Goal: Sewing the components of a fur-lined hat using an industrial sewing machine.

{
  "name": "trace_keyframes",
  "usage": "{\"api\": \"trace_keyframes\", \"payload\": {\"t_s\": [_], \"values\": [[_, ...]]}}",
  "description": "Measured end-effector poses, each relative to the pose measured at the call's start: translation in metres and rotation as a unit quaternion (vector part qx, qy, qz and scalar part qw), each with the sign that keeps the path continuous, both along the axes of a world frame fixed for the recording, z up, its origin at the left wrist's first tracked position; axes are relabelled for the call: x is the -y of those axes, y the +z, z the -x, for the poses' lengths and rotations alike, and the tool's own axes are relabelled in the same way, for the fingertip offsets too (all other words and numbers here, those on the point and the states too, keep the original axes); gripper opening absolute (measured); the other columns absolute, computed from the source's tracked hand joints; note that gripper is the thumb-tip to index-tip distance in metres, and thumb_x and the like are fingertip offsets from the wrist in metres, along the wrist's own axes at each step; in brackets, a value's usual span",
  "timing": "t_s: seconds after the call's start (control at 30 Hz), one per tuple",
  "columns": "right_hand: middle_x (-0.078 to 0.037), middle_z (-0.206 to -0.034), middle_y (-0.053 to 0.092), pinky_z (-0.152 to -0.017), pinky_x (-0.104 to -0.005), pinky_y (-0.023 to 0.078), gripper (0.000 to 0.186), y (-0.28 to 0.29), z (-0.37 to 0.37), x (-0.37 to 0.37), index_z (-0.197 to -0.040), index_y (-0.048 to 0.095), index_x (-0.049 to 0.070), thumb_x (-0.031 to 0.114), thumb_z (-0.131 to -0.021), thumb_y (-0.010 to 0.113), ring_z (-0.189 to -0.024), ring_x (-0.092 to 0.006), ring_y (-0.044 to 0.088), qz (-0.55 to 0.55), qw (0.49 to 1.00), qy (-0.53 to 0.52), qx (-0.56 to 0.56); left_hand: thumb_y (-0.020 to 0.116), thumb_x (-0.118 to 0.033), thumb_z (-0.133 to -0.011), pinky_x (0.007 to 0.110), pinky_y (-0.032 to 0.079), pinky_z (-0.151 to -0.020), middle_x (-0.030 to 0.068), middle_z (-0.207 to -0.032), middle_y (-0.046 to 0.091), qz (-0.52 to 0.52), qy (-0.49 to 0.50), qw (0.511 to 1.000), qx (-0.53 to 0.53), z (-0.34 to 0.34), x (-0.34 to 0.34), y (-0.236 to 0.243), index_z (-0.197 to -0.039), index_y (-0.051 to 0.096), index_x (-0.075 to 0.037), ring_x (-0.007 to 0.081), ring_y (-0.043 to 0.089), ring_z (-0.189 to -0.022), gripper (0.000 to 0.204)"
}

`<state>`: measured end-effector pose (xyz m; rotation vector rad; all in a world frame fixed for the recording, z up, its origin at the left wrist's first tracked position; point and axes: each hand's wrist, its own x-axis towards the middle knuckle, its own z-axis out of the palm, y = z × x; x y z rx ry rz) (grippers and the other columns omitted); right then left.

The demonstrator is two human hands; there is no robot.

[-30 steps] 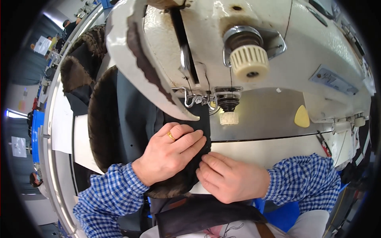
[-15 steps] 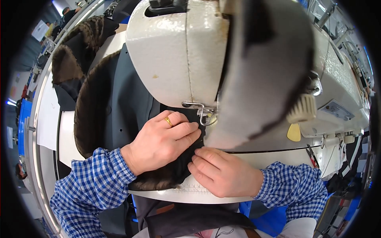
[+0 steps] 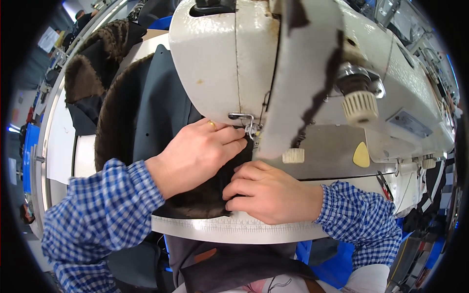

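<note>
A white sewing machine point(image 3: 205, 58) stands over a dark grey fabric piece point(image 3: 161, 88) with brown fur point(image 3: 205, 205) along it. My left hand point(image 3: 198, 154) lies on the fabric just left of and below the presser foot point(image 3: 251, 131), fingers pressed together on it, fingertips close beside the foot; a gold ring is on it. Lower right, my right hand point(image 3: 266, 193) has its fingers curled on the fabric's right edge. The fingertips of both hands are partly hidden.
A second fur-and-fabric bundle point(image 3: 85, 88) lies at upper left. Right of the needle are a yellow rounded-triangle piece point(image 3: 360, 155) and dark scissors point(image 3: 383, 184). A printed scale point(image 3: 205, 227) runs along the table's curved front edge. A person point(image 3: 83, 14) is far back left.
Both hands have moved forward with the fabric, the left fingertips now at the presser foot. My right hand's fingers are more curled, and more of the table's front scale shows.
</note>
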<state>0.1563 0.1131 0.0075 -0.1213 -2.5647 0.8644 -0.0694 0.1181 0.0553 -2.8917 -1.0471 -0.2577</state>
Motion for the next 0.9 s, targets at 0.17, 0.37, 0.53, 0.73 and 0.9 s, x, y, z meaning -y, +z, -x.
{"api": "trace_keyframes", "payload": {"t_s": [0.17,0.37,0.53,0.73,0.9], "values": [[-0.016,-0.131,0.062,-0.112,-0.0448,0.046,0.014,-0.001,-0.015,0.004,-0.092,0.065,0.003,0.014,-0.085,0.064,-0.123,-0.0326,0.058,-0.097,0.995,-0.014,-0.022,0.061,-0.007,-0.083,0.049,0.045,-0.111,0.0144,-0.135,0.066,-0.01,0.088,0.992,-0.094,0.011,0.037,0.033,-0.126,0.065,0.0,0.0338,0.06,-0.125,0.044],[-0.026,-0.138,0.059,-0.108,-0.0433,0.051,0.019,-0.005,-0.012,0.015,-0.087,0.06,-0.002,0.015,-0.082,0.065,-0.121,-0.0355,0.06,-0.2,0.976,-0.077,-0.037,0.065,-0.005,-0.071,0.045,0.054,-0.091,0.0132,-0.114,0.07,-0.076,0.051,0.996,0.01,0.025,0.032,0.003,-0.104,0.071,0.001,0.0319,0.066,-0.105,0.034],[-0.028,-0.133,0.061,-0.104,-0.0431,0.053,0.019,-0.011,-0.016,0.013,-0.084,0.059,-0.002,0.016,-0.08,0.066,-0.119,-0.0347,0.061,-0.15,0.983,-0.074,-0.078,0.068,0.004,-0.064,0.039,0.05,-0.069,0.0084,-0.089,0.065,-0.052,-0.023,0.994,0.09,0.027,-0.003,-0.012,-0.089,0.068,-0.006,0.0294,0.061,-0.079,0.027],[-0.031,-0.125,0.063,-0.099,-0.0472,0.056,0.02,0.003,-0.02,0.023,-0.08,0.056,-0.002,0.016,-0.079,0.065,-0.11,-0.0385,0.065,-0.187,0.973,-0.127,-0.045,0.079,-0.012,-0.08,0.035,0.052,-0.061,0.0138,-0.079,0.068,0.265,0.142,0.951,0.081,0.004,-0.007,0.018,-0.109,0.07,-0.003,0.0255,0.067,-0.067,0.032],[-0.033,-0.12,0.066,-0.102,-0.0497,0.054,0.019,0.0,-0.013,0.024,-0.082,0.055,-0.001,0.016,-0.08,0.064,-0.112,-0.0417,0.066,-0.203,0.971,-0.121,-0.032,0.079,-0.024,-0.086,0.032,0.057,-0.064,0.0089,-0.1,0.075,0.153,0.083,0.984,-0.039,0.029,-0.015,-0.011,-0.118,0.074,-0.011,0.0232,0.072,-0.077,0.035]]}}
